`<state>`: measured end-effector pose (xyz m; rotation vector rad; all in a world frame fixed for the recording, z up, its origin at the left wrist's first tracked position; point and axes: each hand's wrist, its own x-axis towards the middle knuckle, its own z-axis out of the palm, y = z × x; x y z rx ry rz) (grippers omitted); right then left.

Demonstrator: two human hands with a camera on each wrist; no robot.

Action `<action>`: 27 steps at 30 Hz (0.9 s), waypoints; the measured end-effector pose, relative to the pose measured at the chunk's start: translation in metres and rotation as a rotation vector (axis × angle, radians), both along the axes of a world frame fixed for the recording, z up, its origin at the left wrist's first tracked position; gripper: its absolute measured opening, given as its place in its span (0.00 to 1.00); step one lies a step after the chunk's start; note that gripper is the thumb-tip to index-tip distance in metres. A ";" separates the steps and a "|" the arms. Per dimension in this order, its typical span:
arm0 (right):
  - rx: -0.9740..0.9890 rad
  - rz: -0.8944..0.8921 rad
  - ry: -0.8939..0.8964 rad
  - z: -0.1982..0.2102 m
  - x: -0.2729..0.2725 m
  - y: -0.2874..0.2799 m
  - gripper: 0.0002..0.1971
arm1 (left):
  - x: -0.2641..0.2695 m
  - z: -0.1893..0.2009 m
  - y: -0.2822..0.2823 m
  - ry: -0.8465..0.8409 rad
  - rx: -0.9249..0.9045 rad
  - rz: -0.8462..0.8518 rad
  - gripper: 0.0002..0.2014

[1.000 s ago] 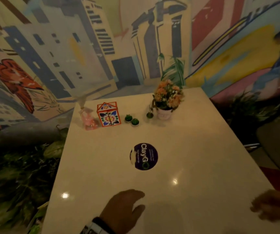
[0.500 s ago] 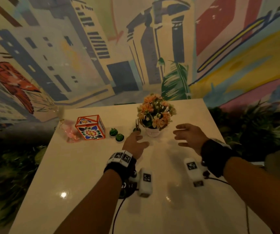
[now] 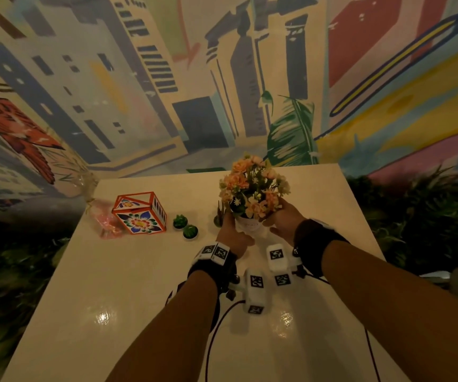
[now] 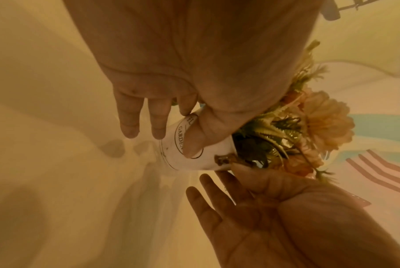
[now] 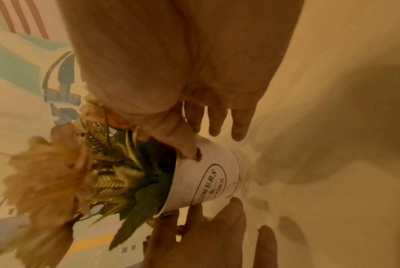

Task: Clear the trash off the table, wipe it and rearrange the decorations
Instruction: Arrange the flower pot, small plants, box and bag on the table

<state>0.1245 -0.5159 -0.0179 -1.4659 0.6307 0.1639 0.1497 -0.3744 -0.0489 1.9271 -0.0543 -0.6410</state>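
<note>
A white flower pot [image 3: 247, 226] labelled "Flowers & Garden", filled with orange flowers [image 3: 252, 188], stands at the far middle of the table [image 3: 112, 299]. My left hand [image 3: 232, 236] holds its left side, with the thumb [image 4: 194, 137] pressed on the label and two fingers straight beside it. On the right side my right hand [image 3: 282, 221] has its thumb [image 5: 183, 143] on the rim and its fingers reaching past the far side. I cannot tell whether the pot is off the table.
Left of the pot are a small dark plant [image 3: 219, 216], two green cactus ornaments [image 3: 180, 221], a red-edged flower-patterned box [image 3: 139, 213] and a pink wrapped packet [image 3: 106, 224]. A mural wall [image 3: 194, 78] backs the table. Dark foliage [image 3: 429, 221] flanks both sides.
Both hands went from the near edge of the table out to the flower pot and took hold of its sides. The view has moved closer, and my arms now cover the round sticker.
</note>
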 end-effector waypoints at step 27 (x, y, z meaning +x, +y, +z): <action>-0.164 0.007 -0.127 -0.003 -0.162 -0.013 0.21 | -0.109 -0.010 0.021 -0.107 -0.012 -0.115 0.47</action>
